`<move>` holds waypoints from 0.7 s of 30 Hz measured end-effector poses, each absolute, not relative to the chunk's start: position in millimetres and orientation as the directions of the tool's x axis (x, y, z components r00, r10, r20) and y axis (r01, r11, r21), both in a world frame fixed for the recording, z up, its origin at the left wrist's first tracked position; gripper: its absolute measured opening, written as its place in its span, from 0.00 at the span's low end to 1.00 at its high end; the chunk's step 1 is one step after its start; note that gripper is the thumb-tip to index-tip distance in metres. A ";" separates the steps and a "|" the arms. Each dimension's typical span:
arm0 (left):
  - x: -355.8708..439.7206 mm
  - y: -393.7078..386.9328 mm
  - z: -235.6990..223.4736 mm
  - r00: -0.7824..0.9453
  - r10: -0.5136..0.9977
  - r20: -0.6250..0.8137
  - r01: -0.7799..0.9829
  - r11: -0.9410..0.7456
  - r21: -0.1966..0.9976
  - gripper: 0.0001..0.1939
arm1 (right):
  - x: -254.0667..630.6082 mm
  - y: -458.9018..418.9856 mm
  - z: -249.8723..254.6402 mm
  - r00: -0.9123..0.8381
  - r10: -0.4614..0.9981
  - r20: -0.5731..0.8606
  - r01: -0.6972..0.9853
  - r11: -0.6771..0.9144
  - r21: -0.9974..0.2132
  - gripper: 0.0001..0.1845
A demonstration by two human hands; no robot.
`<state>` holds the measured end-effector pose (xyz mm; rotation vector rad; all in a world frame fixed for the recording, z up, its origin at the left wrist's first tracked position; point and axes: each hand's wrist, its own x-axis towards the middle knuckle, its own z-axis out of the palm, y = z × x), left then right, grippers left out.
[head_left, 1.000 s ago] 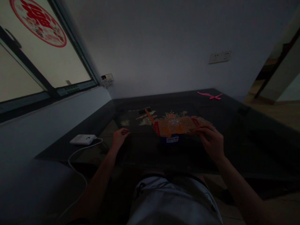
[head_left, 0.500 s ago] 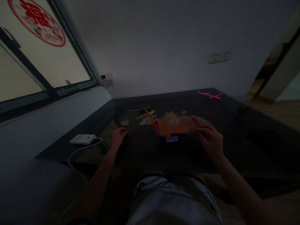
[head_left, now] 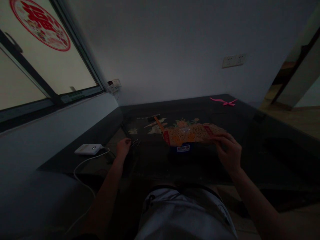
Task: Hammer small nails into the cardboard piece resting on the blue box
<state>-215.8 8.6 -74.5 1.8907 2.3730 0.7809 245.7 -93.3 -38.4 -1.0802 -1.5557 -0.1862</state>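
Note:
My right hand (head_left: 228, 150) pinches the right end of a tan dotted packet (head_left: 186, 133) with red bands and orange shapes. The packet lies across a dark blue container (head_left: 183, 148) with a white label, hiding the container's top. An orange-brown stick (head_left: 159, 123) slants up beside the packet's left end. On the left, my left hand (head_left: 123, 148) is closed, its thumb and fingertips together. Just right of those fingertips, small thin shiny metal pieces (head_left: 135, 143) lie on the dark table; their kind is too dim to tell. Whether the fingers hold anything is hidden.
A white power bank (head_left: 88, 149) with a white cable (head_left: 80, 163) sits at the table's left edge. A pink ribbon-like thing (head_left: 226, 102) lies at the far right. Floral decoration (head_left: 183, 123) shows on the glossy black tabletop (head_left: 155, 163). Wall sockets (head_left: 233, 61) are behind.
My left hand has shifted a little left, away from the shiny metal pieces, which now show more. My right hand has moved slightly right along the packet's end, still gripping it.

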 end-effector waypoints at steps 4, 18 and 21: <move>-214.5 7.3 -75.0 -0.225 0.928 0.298 0.930 0.113 0.350 0.11 | 242.5 -112.1 -41.8 0.094 0.513 0.853 0.726 0.551 -0.411 0.11; -30.6 -25.5 18.0 0.512 0.638 0.575 0.632 -0.733 0.250 0.24 | 268.5 -130.7 -86.3 0.063 0.764 0.642 0.769 0.372 -0.519 0.13; 16.6 -22.6 29.0 0.742 0.605 0.290 0.579 -0.796 0.178 0.43 | 265.8 -129.8 -84.1 0.045 0.790 0.612 0.758 0.372 -0.536 0.13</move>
